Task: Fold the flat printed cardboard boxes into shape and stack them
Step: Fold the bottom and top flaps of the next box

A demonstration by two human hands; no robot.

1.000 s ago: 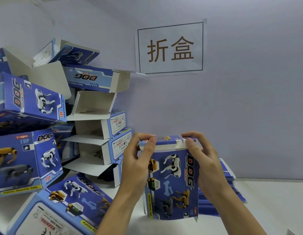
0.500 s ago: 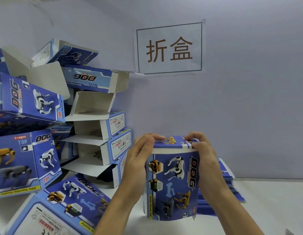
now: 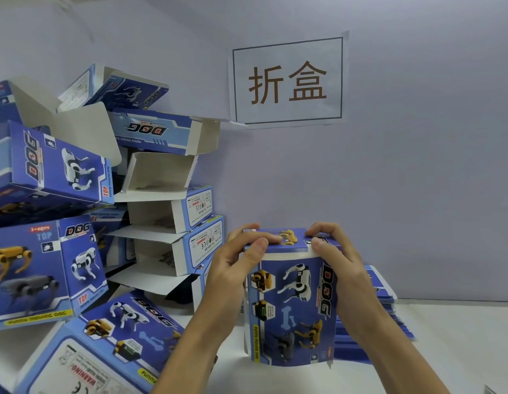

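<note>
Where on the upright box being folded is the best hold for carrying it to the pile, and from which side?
Probably the two narrow side walls of the upright box, palms coming in from left and right, below the top flap. The left hand and right hand press that flap now; the printed front bulges outward, so squeezing front to back might crush it.

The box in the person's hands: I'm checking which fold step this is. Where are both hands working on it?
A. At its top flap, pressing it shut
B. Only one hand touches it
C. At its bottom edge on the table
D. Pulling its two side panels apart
A. The left hand and the right hand both curl over the top flap of the upright box, thumbs at its front edge; its bottom rests on the table.
</note>
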